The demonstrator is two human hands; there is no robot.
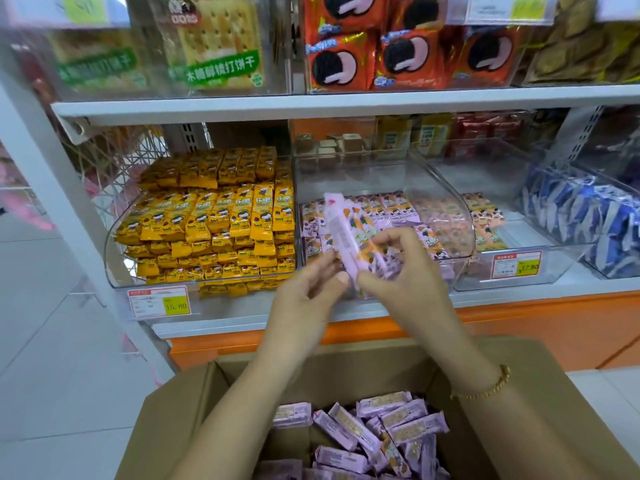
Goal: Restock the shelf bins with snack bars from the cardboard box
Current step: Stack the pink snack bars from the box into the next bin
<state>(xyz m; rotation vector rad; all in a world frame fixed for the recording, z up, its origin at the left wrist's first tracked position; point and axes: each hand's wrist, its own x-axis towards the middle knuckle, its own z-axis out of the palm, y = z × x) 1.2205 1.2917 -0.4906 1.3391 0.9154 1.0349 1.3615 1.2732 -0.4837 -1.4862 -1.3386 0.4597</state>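
Nearest, the cardboard box (pixel 180 410) is cut off by the bottom edge, and my forearms hide part of the loose purple snack bars (pixel 367 431) heaped inside. Above it, my left hand (pixel 304 299) and right hand (pixel 405 271) both pinch a tilted stack of purple bars (pixel 349 237), too blurred to count. It is held just in front of the clear middle bin (pixel 446 216), where glare veils the low purple rows.

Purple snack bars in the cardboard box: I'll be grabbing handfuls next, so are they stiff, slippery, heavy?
Probably light: the left hand and right hand hold several purple snack bars by fingertips. Likely fairly stiff: the held ones stand straight, unsupported ends not drooping. Glossy wrappers may slide apart, as the jumble in the cardboard box hints.
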